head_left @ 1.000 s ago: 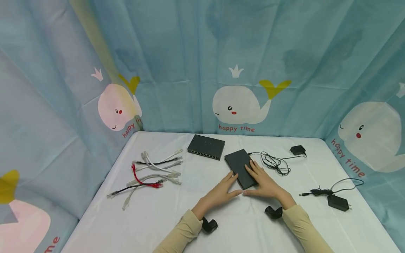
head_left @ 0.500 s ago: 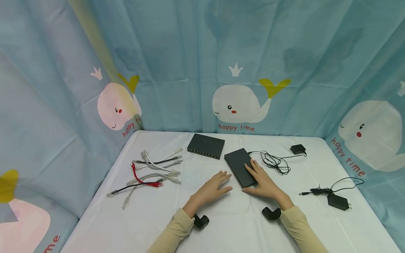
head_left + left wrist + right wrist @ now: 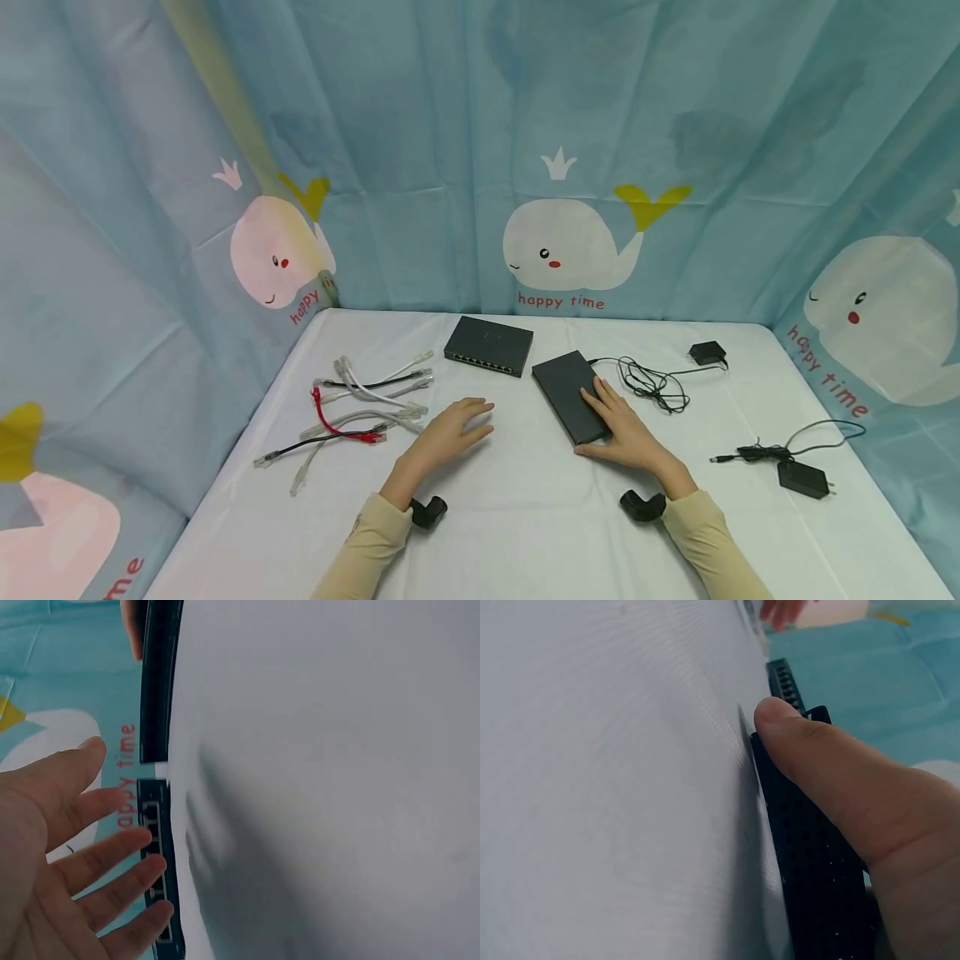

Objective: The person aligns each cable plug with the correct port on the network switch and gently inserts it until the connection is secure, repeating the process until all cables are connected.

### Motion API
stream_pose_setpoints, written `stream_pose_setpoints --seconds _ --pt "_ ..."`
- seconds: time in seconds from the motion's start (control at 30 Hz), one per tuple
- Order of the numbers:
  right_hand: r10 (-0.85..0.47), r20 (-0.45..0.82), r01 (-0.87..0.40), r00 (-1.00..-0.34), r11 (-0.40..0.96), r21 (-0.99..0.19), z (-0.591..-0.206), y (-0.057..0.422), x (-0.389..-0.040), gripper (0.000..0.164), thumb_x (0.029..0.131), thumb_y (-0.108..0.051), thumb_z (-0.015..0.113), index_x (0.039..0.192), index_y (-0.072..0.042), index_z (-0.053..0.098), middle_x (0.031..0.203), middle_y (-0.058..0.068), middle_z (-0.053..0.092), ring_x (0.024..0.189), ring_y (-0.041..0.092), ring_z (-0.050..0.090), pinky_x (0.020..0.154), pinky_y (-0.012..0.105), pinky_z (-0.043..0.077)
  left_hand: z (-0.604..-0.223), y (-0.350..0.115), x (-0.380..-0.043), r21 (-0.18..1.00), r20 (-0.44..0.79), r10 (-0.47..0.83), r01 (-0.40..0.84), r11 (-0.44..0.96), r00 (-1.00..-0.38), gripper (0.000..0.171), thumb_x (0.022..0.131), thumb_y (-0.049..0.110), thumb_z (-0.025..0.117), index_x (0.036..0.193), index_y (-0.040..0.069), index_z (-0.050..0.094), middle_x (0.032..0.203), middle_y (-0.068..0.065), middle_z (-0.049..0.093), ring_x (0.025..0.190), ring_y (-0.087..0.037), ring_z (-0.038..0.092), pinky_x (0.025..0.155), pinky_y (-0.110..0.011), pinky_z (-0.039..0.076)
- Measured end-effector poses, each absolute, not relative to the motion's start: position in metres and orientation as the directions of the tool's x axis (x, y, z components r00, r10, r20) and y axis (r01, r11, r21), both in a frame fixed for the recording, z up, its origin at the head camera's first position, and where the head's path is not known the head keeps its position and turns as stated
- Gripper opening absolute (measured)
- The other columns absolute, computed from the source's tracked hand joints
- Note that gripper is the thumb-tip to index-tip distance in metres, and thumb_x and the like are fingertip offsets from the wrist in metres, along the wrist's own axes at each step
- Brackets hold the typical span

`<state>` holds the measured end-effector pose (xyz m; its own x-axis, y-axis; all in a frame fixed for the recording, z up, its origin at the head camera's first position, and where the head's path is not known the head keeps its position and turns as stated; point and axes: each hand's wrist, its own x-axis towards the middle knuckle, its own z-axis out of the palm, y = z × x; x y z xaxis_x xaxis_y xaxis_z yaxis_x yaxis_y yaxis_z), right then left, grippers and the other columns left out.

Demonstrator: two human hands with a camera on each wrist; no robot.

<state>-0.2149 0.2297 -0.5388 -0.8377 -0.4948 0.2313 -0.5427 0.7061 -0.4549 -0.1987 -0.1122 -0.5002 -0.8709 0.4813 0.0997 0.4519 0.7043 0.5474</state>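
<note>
A flat black network switch [image 3: 564, 393] lies at an angle on the white table, a thin black cord running from its far right corner. My right hand [image 3: 627, 430] rests on its right side, fingers spread over the top; in the right wrist view the thumb [image 3: 829, 772] touches a corner of the casing. My left hand [image 3: 450, 429] hovers over the table with loose fingers and nothing in it, just right of the network cables [image 3: 367, 408]. Another black switch [image 3: 489, 346] sits farther back, its row of ports facing me.
The coiled power cord [image 3: 654, 387] leads to a plug adapter [image 3: 707, 353] at the back right. A separate power adapter [image 3: 802, 479] with a bundled cord lies nearer on the right. The cables at left are white, grey, black and red. Whale-printed curtains surround the table.
My left hand has left the near end of the angled switch and moved left towards the cables. The right hand has stayed on the switch.
</note>
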Motion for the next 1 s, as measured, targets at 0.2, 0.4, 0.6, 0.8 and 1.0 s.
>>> stream_pose_setpoints --seconds 0.2,0.4,0.6,0.8,1.0 --pt "-0.506 0.244 -0.557 -0.828 0.684 -0.472 -0.537 0.229 -0.215 0.1 0.069 -0.052 0.076 0.146 -0.007 0.029 0.153 0.021 0.013 0.138 0.044 0.012 0.105 0.063 0.017 -0.501 -0.134 -0.198 0.472 0.211 0.425 0.473 0.744 -0.88 0.034 0.089 0.026 0.063 0.12 0.011 0.063 0.111 -0.003 0.064 0.106 -0.024 0.057 0.09 -0.042 0.045" --pt "-0.511 0.241 -0.559 -0.825 0.68 -0.474 -0.536 0.229 -0.214 0.1 0.069 -0.053 0.075 0.145 -0.006 0.029 0.152 0.022 0.013 0.137 0.045 0.013 0.105 0.062 0.016 -0.502 -0.158 -0.197 0.393 0.272 0.371 0.454 0.799 -0.888 0.026 0.084 0.02 0.07 0.108 0.011 0.069 0.093 -0.003 0.066 0.088 -0.022 0.057 0.076 -0.04 0.046" --pt "-0.505 0.237 -0.552 -0.83 0.683 -0.479 -0.535 0.229 -0.213 0.1 0.069 -0.053 0.075 0.145 -0.007 0.03 0.153 0.021 0.013 0.138 0.044 0.013 0.106 0.061 0.016 -0.501 -0.179 -0.197 0.348 0.248 0.355 0.425 0.836 -0.901 0.021 0.082 0.022 0.071 0.1 0.011 0.072 0.091 -0.002 0.064 0.084 -0.022 0.053 0.072 -0.041 0.043" --pt "-0.504 0.231 -0.548 -0.832 0.684 -0.481 -0.537 0.23 -0.214 0.1 0.07 -0.054 0.074 0.146 -0.008 0.029 0.153 0.02 0.012 0.138 0.043 0.012 0.107 0.06 0.015 -0.503 -0.197 -0.195 0.299 0.178 0.373 0.411 0.861 -0.911 0.021 0.079 0.025 0.074 0.096 0.014 0.071 0.095 -0.001 0.062 0.09 -0.022 0.051 0.074 -0.047 0.043" --pt "-0.5 0.236 -0.548 -0.833 0.685 -0.48 -0.539 0.23 -0.213 0.1 0.069 -0.054 0.074 0.146 -0.008 0.029 0.153 0.02 0.013 0.139 0.042 0.012 0.107 0.06 0.015 -0.505 -0.202 -0.196 0.282 0.186 0.391 0.43 0.857 -0.901 0.016 0.077 0.024 0.075 0.091 0.016 0.07 0.093 0.001 0.061 0.094 -0.023 0.052 0.077 -0.049 0.043"
